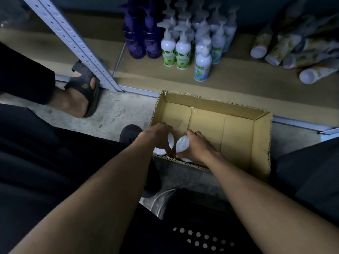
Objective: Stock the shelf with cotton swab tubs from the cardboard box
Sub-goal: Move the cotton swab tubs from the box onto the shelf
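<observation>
Dim light, view straight down. Cardboard box (236, 114) sits open on the concrete floor (117, 114), its far wall against the front edge of the low shelf (229, 83). Most of the box's bottom is bare; what remains is crowded into the near left corner.

Left hand (156, 136) reaches into that corner, fingers curled around a white-lidded cotton swab tub (171, 140), which is tilted with its lid facing right. Right hand (194, 145) is just beside it, fingers wrapped around a second tub (181, 143), its perforated white lid tilted toward the left. The two lids nearly meet between the hands. Both grips are closed on the tubs. More white lids show below: one (159, 150) under the left hand at the box's near wall, another (186, 159) partly hidden under the right wrist.

On the shelf: two dark purple bottles (141, 39) toward the left, a cluster of white pump bottles (190, 43) with green and blue labels standing beside them, and a pile of yellow-patterned tubes (293, 52) lying on their sides at the right end. No swab tubs can be made out on the shelf board.

Perforated metal upright (73, 41) of the shelving runs diagonally at the upper left. A sandalled foot (80, 92) rests by its base. A dark crate (200, 239) with hexagonal holes lies at the bottom edge, between the forearms.
</observation>
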`<state>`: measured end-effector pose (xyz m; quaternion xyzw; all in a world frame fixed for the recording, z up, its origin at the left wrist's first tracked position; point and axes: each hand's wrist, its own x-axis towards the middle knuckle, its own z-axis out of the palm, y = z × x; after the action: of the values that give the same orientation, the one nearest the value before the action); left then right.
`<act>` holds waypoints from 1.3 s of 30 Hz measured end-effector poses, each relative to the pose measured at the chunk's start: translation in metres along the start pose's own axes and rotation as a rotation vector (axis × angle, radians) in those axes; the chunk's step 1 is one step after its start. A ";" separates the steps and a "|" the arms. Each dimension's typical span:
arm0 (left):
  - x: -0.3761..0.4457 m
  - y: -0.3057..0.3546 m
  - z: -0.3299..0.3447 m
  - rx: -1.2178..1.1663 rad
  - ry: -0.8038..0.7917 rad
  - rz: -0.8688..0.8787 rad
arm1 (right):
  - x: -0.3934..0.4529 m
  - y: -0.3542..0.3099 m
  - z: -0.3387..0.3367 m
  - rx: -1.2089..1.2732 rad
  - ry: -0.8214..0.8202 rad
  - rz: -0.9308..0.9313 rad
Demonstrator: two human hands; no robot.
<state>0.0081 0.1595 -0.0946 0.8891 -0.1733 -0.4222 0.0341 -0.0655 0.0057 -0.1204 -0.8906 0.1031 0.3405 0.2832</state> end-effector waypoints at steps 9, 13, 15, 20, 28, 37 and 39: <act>-0.008 0.021 -0.037 0.053 0.011 0.009 | -0.005 0.001 -0.039 0.009 0.065 -0.026; -0.016 0.036 -0.065 0.116 0.040 0.037 | -0.016 0.000 -0.075 0.066 0.118 -0.043; -0.023 0.043 -0.081 0.128 0.062 0.052 | -0.023 -0.003 -0.095 0.097 0.150 -0.063; -0.048 0.066 -0.126 0.178 0.114 0.089 | -0.050 -0.016 -0.144 0.142 0.182 -0.090; -0.089 0.099 -0.187 0.255 0.190 0.179 | -0.104 -0.030 -0.204 0.119 0.243 -0.156; -0.151 0.143 -0.249 0.365 0.267 0.205 | -0.165 -0.052 -0.254 0.124 0.223 -0.139; -0.166 0.153 -0.262 0.400 0.270 0.205 | -0.180 -0.058 -0.267 0.095 0.236 -0.148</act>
<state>0.0684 0.0491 0.2277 0.9043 -0.3362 -0.2514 -0.0768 -0.0315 -0.1023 0.1866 -0.9152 0.0858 0.2062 0.3354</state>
